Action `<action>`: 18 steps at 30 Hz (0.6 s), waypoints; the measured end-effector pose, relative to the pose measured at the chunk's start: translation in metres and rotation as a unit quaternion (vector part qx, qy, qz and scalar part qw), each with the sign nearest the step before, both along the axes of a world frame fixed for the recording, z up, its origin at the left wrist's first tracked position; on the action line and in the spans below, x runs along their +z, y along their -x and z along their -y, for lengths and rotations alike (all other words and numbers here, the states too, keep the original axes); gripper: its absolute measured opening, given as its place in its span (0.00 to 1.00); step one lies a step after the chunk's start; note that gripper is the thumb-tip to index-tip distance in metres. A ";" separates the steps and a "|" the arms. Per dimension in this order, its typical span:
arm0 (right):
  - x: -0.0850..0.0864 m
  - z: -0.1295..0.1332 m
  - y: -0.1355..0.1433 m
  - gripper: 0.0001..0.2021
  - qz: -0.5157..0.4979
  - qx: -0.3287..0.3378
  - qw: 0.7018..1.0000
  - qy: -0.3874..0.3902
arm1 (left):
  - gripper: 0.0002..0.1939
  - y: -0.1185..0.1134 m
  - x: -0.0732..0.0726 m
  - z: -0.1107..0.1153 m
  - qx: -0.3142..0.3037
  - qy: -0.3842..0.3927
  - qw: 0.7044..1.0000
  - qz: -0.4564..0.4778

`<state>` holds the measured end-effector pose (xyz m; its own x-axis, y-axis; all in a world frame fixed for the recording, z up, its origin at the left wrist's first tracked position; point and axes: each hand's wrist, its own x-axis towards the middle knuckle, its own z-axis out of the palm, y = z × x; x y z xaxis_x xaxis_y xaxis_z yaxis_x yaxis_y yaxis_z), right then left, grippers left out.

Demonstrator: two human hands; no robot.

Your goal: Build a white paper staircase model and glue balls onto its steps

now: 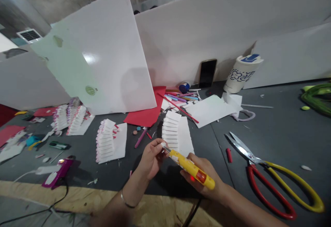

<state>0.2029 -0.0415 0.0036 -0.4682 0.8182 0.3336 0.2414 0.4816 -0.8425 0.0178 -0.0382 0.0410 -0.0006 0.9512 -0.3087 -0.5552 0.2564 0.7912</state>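
My right hand [204, 175] is wrapped round a yellow hot glue gun [192, 166], its metal nozzle tilted up and to the left. Between the fingertips of my left hand [153, 156] is a small white piece [163, 145], too small to identify, and the nozzle meets or nearly meets it. Just beyond both hands lies a white card with a row of white rolled strips [170, 130]. Further left, a similar card [105, 141] carries strips with pink ends. My left palm is partly hidden by its own fingers.
Large red-and-yellow-handled scissors [250, 156] lie on the right. A white cup [241, 73] and a phone [207, 73] stand at the back by white panels [124, 58]. Red paper [147, 111] and pens [181, 97] lie mid-table. A purple power strip [57, 173] sits left.
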 end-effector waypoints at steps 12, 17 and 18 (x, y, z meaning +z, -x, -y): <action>-0.003 0.000 0.000 0.10 0.000 -0.008 1.000 -0.024 | 0.20 0.000 -0.002 0.000 -0.013 -0.001 1.000 -0.010; 0.001 0.000 -0.001 0.11 0.005 -0.004 1.000 -0.007 | 0.20 0.002 -0.001 -0.001 -0.001 0.012 1.000 0.003; 0.001 0.000 -0.002 0.11 0.004 -0.004 1.000 -0.002 | 0.20 0.002 0.000 -0.001 0.000 0.011 1.000 0.005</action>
